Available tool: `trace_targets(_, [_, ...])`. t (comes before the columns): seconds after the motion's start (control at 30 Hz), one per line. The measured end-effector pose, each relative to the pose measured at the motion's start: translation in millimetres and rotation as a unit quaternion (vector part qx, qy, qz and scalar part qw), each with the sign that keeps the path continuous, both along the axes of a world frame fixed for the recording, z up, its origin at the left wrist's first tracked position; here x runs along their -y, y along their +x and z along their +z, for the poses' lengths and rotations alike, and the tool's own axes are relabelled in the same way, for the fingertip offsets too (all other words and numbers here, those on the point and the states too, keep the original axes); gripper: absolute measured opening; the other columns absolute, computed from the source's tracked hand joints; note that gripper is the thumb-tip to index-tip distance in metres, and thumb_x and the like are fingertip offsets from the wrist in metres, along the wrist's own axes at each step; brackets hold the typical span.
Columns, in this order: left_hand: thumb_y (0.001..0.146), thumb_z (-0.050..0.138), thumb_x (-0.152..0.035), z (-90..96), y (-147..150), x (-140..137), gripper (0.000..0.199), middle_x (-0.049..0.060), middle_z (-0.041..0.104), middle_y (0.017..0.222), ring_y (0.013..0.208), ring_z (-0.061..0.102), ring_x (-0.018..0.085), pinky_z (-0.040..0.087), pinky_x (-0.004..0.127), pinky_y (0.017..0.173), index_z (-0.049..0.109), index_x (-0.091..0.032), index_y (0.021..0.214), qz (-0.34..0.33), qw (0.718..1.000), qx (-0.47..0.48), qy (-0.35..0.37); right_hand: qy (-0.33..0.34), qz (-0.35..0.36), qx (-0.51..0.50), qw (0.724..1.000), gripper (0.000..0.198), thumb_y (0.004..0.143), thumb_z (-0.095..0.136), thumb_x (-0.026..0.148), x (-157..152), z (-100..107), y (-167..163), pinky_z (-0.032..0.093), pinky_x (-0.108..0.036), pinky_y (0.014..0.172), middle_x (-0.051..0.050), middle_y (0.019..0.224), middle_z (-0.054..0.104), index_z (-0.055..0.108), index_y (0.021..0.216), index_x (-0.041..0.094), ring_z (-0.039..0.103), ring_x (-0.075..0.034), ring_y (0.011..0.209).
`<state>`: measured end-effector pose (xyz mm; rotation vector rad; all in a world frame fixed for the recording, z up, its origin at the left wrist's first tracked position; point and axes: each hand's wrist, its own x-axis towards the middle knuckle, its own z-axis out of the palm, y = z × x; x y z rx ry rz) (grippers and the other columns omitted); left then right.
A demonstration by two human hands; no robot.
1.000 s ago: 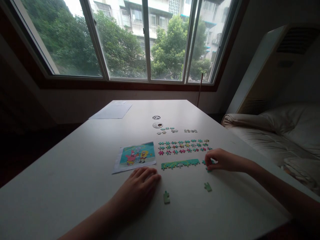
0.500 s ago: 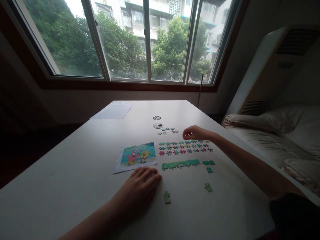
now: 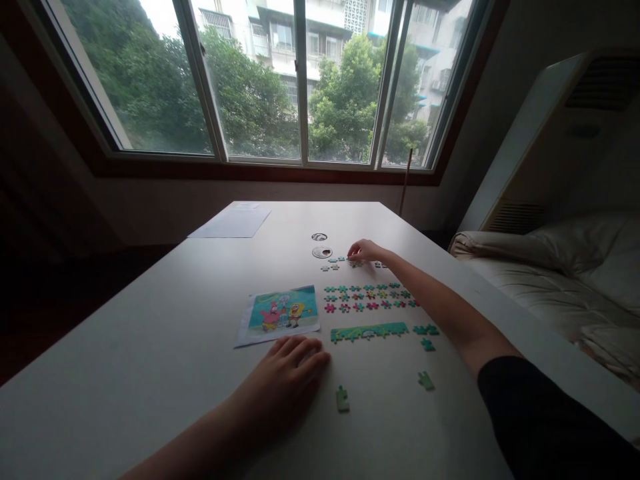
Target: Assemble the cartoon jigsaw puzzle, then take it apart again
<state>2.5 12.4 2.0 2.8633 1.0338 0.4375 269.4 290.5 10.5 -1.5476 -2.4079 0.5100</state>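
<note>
My right hand [image 3: 364, 251] reaches to the far group of puzzle pieces, its fingers pinched down at a small puzzle piece [image 3: 355, 264] that they partly hide. Palm down, my left hand [image 3: 296, 360] rests on the white table [image 3: 165, 347], fingers loosely spread and holding nothing. Just beyond it lies a picture sheet [image 3: 283, 311] of cartoon figures. To its right is a joined green puzzle strip [image 3: 370, 332]. Rows of loose puzzle pieces [image 3: 371, 295] lie between the strip and my right hand; my right forearm covers their right end.
Single green pieces lie nearer me, one edge piece [image 3: 343, 399] by my left hand and another piece [image 3: 426, 381] farther right. Two round flat items [image 3: 322, 253] sit beyond the far pieces. A paper sheet [image 3: 230, 223] lies far left. A sofa [image 3: 540, 267] stands right of the table.
My right hand has moved left and away from me, from above the rows to the far pieces, and its fingers have come down there. My left hand stays in place.
</note>
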Motion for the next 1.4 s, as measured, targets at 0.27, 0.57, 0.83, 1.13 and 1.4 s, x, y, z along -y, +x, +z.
trace_targets(0.27, [0.083,0.044,-0.012,1.9,1.1,-0.5,0.036,0.008,0.053,0.117,0.103,0.048,0.025,0.04,0.044,0.089,0.048,-0.021,0.117,0.001,1.0,-0.004,0.001,-0.036,-0.017,0.01,0.999,0.024,0.066,0.071,0.03,-2.9,0.6,-0.3,0.04,-0.022,0.059,-0.005,0.085,0.068,0.069,0.085,0.015,0.058,-0.015,0.071])
trace_targets(0.57, [0.085,0.047,-0.03,-7.7,-5.7,7.4,0.041,0.022,0.046,0.128,0.115,0.045,0.038,0.04,0.052,0.089,0.053,-0.01,0.12,0.158,0.975,-0.095,0.123,-0.077,-0.027,-0.019,0.996,0.023,0.062,0.074,0.026,-7.0,-0.7,-4.8,0.041,-0.022,0.055,-0.005,0.073,0.066,0.064,0.078,0.013,0.055,-0.011,0.059])
trace_targets(0.83, [0.086,0.047,-0.04,-2.8,-10.4,7.8,0.055,0.03,0.049,0.122,0.113,0.048,0.039,0.041,0.048,0.089,0.053,0.002,0.12,0.312,0.927,-0.2,0.053,-0.035,0.016,-0.113,0.993,0.028,0.067,0.067,0.034,30.1,11.5,7.3,0.041,-0.025,0.063,-0.003,0.076,0.061,0.057,0.083,0.013,0.054,-0.012,0.068])
trace_targets(1.13, [0.088,0.044,-0.039,-7.4,-10.6,6.9,0.05,0.027,0.052,0.12,0.111,0.05,0.036,0.044,0.047,0.085,0.055,0.0,0.118,0.304,0.929,-0.2,0.065,-0.176,0.129,-0.114,0.969,0.038,0.07,0.063,0.047,153.3,32.6,69.1,0.039,-0.023,0.057,0.001,0.068,0.053,0.055,0.087,0.014,0.048,-0.01,0.063])
trace_targets(1.4, [0.088,0.044,-0.04,-4.5,-8.9,7.0,0.051,0.029,0.051,0.12,0.11,0.051,0.037,0.043,0.047,0.086,0.055,0.001,0.118,0.301,0.923,-0.232,0.069,-0.21,0.059,-0.049,0.975,0.031,0.074,0.059,0.046,227.9,36.2,124.3,0.038,-0.025,0.059,-0.003,0.074,0.054,0.058,0.084,0.016,0.046,-0.013,0.066])
